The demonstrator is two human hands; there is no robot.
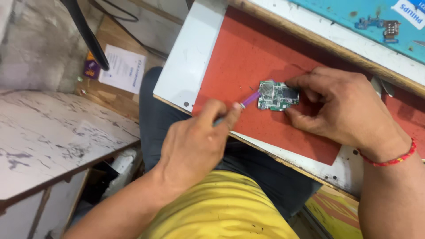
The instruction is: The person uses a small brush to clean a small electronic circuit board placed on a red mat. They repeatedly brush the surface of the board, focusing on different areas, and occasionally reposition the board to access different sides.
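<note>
A small green circuit board (278,95) lies on a red mat (248,57). My right hand (341,106) pins the board down from the right, thumb and fingers on its edges. My left hand (195,141) grips a thin tool with a purple tip (250,99). The tip touches the board's left edge. A red thread band circles my right wrist.
The red mat lies on a white bench top (188,53) with a wooden edge. A blue mat (354,17) with small parts sits at the top right. A marbled white table (53,132) stands to the left. Papers (121,68) lie on the floor.
</note>
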